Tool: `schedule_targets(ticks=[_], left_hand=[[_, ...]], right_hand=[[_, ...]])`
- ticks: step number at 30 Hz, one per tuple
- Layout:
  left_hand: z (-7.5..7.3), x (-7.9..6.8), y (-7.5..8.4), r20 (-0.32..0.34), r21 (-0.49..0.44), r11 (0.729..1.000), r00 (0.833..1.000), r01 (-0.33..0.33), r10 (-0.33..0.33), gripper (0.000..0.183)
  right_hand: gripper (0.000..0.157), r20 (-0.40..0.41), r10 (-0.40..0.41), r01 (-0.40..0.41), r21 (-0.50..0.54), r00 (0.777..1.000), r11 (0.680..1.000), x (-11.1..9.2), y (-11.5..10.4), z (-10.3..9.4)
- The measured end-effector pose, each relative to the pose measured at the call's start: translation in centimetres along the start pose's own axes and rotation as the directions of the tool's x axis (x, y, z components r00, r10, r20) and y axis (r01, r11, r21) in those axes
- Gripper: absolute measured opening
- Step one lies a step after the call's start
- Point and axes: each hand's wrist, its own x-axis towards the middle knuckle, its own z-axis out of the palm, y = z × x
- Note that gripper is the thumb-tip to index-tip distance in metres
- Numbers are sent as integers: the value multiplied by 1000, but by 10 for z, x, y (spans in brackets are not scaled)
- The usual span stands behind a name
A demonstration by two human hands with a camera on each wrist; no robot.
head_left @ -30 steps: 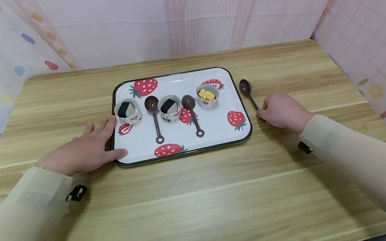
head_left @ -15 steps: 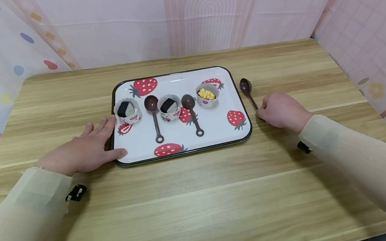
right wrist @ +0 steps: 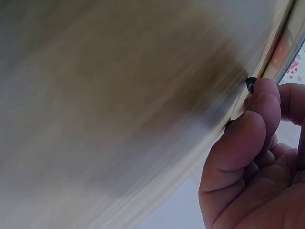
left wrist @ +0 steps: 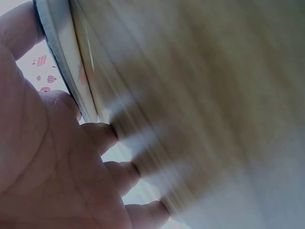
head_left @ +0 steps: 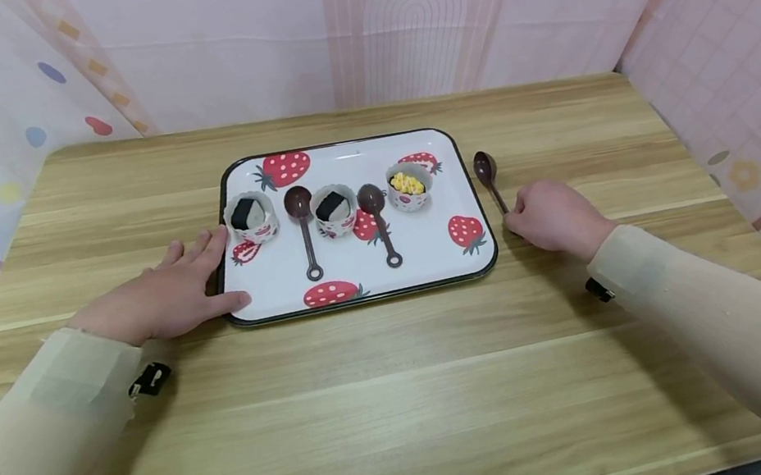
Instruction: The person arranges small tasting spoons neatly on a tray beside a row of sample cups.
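Observation:
My left hand (head_left: 169, 294) lies with spread, straight fingers at the left end of a white strawberry-print tray (head_left: 422, 264); its thumb and index finger rest on the dark rim. Right of the tray, my right hand (head_left: 557, 219) pinches the handle end of a brown spoon (head_left: 485, 171), whose bowl points away from me. In the right wrist view, the spoon's dark handle tip (right wrist: 251, 85) peeks out at curled fingers (right wrist: 238, 143). The left wrist view shows the palm and fingertips (left wrist: 147, 214) down at the wood.
On the tray stand a left paper cup (head_left: 263, 229) and a middle paper cup (head_left: 337, 226), each with a rice ball, and a right cup (head_left: 410, 198) with yellow topping. Two brown spoons, one left (head_left: 308, 241) and one right (head_left: 380, 225), lie between them. A patterned curtain (head_left: 230, 45) hangs behind the wooden table (head_left: 380, 420).

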Motion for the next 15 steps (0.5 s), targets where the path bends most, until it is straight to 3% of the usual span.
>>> schedule_targets(ticks=[15], left_hand=[[0, 0, 0, 3, -4, 1000, 1000, 0, 0, 117]], right_hand=[[35, 11, 24, -24, 23, 1000, 999, 0, -3, 0]])
